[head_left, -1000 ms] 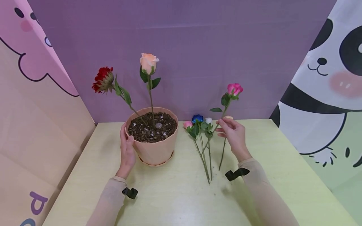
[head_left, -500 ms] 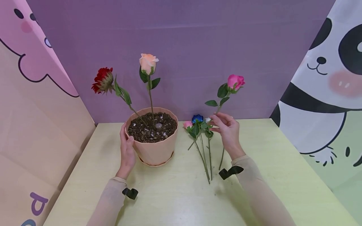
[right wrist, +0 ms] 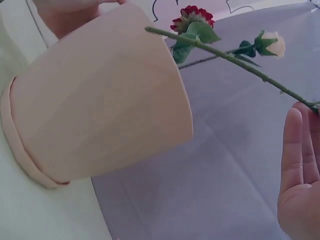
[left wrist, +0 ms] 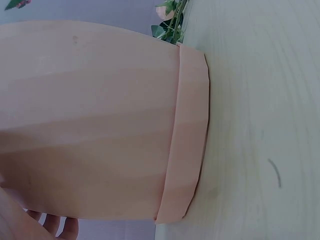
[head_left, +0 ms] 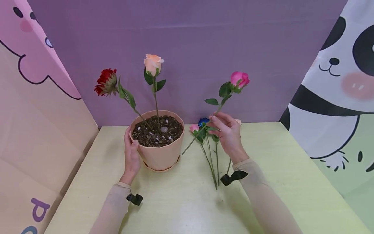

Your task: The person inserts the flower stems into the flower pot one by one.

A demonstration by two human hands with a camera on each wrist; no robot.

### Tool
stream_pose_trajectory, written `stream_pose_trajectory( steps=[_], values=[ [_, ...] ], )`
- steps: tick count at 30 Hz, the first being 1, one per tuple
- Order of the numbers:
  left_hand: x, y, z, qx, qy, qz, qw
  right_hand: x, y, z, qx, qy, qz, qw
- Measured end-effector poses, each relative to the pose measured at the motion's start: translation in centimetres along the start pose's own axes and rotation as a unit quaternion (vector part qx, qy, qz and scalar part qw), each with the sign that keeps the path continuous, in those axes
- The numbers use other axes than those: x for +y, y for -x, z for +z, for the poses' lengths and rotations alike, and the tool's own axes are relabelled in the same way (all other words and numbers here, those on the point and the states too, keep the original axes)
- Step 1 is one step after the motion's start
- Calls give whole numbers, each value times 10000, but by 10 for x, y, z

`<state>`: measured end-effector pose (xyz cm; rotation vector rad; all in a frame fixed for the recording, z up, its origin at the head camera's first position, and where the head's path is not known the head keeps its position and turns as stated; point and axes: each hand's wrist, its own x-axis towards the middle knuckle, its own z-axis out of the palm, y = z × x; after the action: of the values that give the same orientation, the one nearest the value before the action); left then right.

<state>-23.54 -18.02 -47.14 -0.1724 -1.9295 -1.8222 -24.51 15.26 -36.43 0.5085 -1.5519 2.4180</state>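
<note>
With your right hand (head_left: 229, 135) you pinch the pink rose (head_left: 239, 79) by its stem, just below the leaves; the thumb is closed against the fingertips, while the lower fingers stay off the stem, loosely extended. I think you hold it so high in order that the bare part remains free and its end can be directed. This end slants down toward the peach-coloured flowerpot (head_left: 162, 157); whether it touches the wall, I cannot tell. Your left hand (head_left: 132, 159) is curved around the left side of the pot, thumb near the rim, probably for steadying it. In the soil (head_left: 172, 130) stand 2 flowers: the peach rose (head_left: 153, 65), nearly upright, and the dark red flower (head_left: 105, 82), leaning left. On the table (head_left: 163, 208), the blue rose (head_left: 203, 122) and the light pink rose (head_left: 194, 128) lie near your right hand, seemingly placed for easy reach.
</note>
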Motion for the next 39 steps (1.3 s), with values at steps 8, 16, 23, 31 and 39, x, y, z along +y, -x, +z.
stream_pose_trajectory(
  steps=[8,16,23,31,39],
  values=[
    [2,0,1,29,50,23,10000,2,-3,21,40,-159,-255,9995],
    [1,1,1,28,-13,3,10000,6,-7,45,235,103,-773,9967],
    [3,1,1,-10,-74,-40,10000,9,-8,67,317,961,-1345,9857],
    [3,1,1,-25,-9,-23,10000,13,-9,79,32,1667,-1679,9716],
    [3,1,1,-37,44,41,10000,21,-10,84,-365,2127,-1516,9646]
  ],
)
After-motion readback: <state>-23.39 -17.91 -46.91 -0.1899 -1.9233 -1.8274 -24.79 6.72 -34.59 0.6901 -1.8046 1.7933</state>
